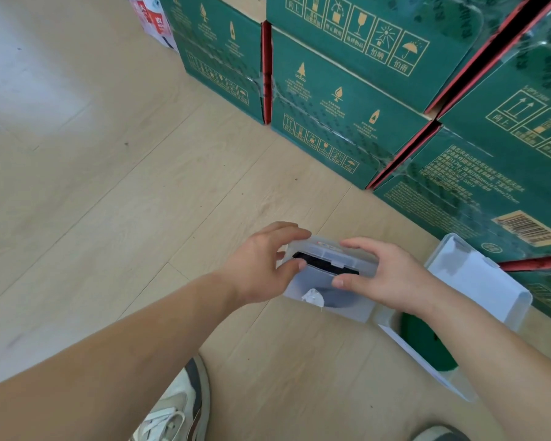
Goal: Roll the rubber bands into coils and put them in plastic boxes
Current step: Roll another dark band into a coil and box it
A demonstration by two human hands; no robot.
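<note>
Both hands hold 1 small plastic box [347,310] low over the wooden floor [109,186]; whether it rests on the floor or is lifted cannot be told. The left hand [261,265] grips its left end, fingers curled over the lid and thumb on the front. The right hand [385,278] grips the right end the same way. The lid stands slightly ajar, and through the gap a black rubber band [318,265] shows inside the box.

Just to the right, a second plastic box [477,278] lies open with its lid tipped back, and a green coil [427,345] sits in it, partly hidden by the right forearm. Stacked green cartons [347,100] stand behind. A shoe [178,405] shows near the bottom edge.
</note>
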